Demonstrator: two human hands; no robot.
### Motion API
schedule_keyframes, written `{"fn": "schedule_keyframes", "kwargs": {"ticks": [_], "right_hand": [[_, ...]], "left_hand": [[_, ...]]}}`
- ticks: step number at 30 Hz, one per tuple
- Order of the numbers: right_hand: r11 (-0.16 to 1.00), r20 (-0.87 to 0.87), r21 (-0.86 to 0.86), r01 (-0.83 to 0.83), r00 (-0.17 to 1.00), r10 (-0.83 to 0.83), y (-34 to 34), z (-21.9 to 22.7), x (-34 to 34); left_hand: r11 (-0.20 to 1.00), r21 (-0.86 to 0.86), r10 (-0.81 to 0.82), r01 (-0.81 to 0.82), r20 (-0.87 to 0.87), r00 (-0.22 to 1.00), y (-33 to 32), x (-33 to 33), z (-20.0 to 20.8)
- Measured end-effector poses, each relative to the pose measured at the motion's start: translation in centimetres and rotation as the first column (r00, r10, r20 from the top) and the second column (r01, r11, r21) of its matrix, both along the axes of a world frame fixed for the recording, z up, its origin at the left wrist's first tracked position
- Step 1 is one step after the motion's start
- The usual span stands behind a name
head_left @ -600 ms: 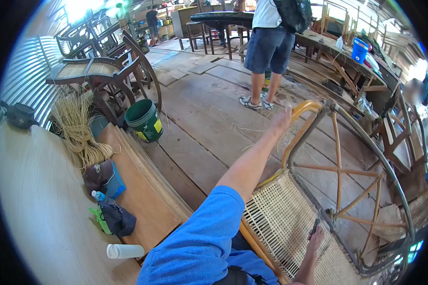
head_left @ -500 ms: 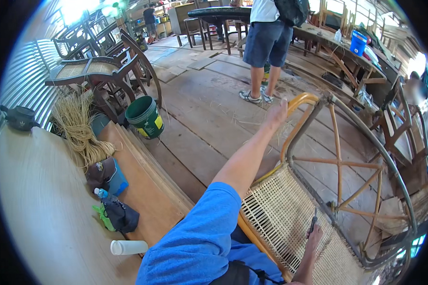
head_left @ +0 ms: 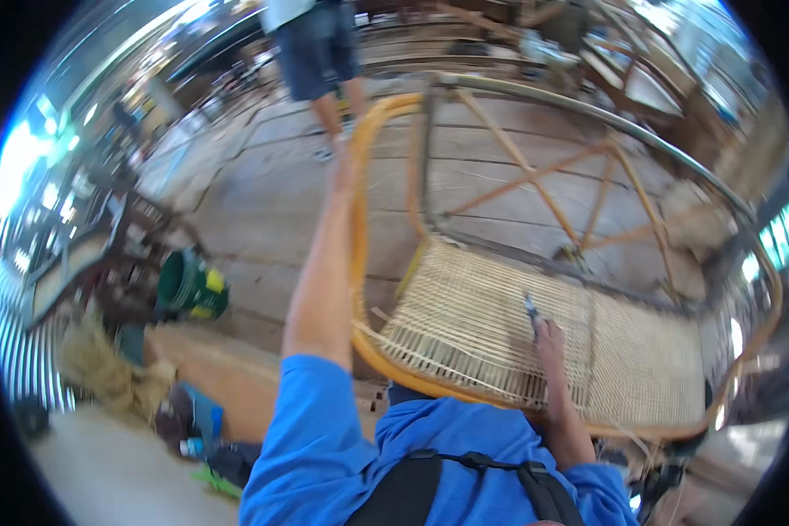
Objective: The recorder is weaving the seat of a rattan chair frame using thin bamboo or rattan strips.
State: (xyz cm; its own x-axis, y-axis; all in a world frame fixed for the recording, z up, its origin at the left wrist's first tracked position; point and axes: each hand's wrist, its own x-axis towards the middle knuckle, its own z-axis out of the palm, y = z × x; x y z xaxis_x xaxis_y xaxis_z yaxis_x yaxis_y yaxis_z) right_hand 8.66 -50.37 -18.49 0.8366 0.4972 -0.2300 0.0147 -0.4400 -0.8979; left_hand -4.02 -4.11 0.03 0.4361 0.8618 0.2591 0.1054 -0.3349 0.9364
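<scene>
My right hand [head_left: 549, 340] is closed around a slim dark hand tool [head_left: 532, 310], its exact kind too blurred to tell. It is over the woven cane panel [head_left: 465, 302] of a rattan frame, whose strips are spaced wider along the near left edge. My left arm stretches far forward. The left hand [head_left: 343, 162] is beside the curved orange-brown side pole [head_left: 360, 202] of the frame; blur hides its fingers and whether it grips the pole. Grey outer poles and thin crossed struts [head_left: 543, 188] form the far part of the frame.
A person in dark shorts [head_left: 311, 53] stands beyond my left hand. Leftward are a green bucket [head_left: 188, 285], a dark chair [head_left: 88, 254], a bundle of cane strands [head_left: 105, 355] and a wooden board [head_left: 254, 359]. A cap and bottle lie at lower left.
My view has swung to the right, so the frame appears further left and more level. The right hand still holds the tool over the weave; the left arm stays outstretched.
</scene>
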Motion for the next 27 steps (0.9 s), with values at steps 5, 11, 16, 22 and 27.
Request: {"fn": "schedule_keyframes", "kwargs": {"ticks": [5, 11, 16, 22, 27], "right_hand": [[1.0, -0.165, -0.007, -0.014, 0.986, 0.012, -1.5, -0.9, -1.2], [0.999, -0.046, -0.039, -0.018, 0.999, 0.016, -1.5, 1.0, 1.3], [0.998, -0.102, 0.047, -0.052, 0.993, 0.057, -1.0, -0.8, 0.6], [0.983, -0.11, -0.172, -0.061, 0.993, 0.042, -1.2, -1.9, 0.1], [0.963, 0.666, -0.249, -0.103, 0.703, 0.248, -2.9, -8.9, 4.0]], "left_hand": [[0.979, -0.167, 0.099, -0.116, -0.105, 0.989, -1.0, -1.2, 0.7], [0.995, -0.103, 0.004, 0.002, 0.061, 0.998, -0.2, -0.8, 1.2], [0.974, -0.21, -0.068, 0.087, 0.095, 0.993, 0.1, -2.8, 0.5], [0.979, -0.201, 0.0, 0.017, 0.083, 0.997, -3.2, -3.4, 0.8], [0.989, -0.144, 0.033, -0.028, 0.037, 0.999, -4.3, -2.2, 2.1]]}}
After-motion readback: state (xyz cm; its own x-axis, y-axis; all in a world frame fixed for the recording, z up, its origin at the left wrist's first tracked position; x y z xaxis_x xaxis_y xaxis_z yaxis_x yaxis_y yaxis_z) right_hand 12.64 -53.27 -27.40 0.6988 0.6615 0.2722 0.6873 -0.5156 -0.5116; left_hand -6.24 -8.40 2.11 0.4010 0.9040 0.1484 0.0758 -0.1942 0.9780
